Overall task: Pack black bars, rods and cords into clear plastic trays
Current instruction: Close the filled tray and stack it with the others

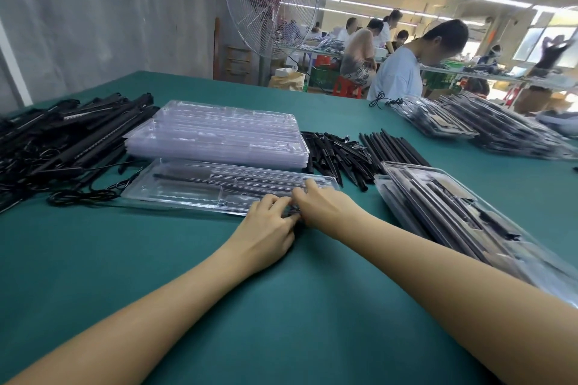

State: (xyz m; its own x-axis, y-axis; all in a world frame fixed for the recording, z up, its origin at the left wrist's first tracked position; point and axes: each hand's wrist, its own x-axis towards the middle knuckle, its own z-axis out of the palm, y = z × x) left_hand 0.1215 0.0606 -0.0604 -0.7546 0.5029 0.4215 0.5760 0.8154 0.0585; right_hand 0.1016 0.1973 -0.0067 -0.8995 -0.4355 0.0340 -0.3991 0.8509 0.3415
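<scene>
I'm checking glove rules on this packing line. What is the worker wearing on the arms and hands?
Nothing that shows. The left hand and right hand are gloveless, with no rings in sight. Both arms are bare down to the frame edge: no sleeves, watch or bands.

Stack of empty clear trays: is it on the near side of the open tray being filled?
No. The stack of empty trays lies beyond the open tray, farther from the person, not on its near side.

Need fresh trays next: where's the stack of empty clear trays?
The stack sits centre-left in the head view, behind the tray being filled, right of the black bars.
</scene>
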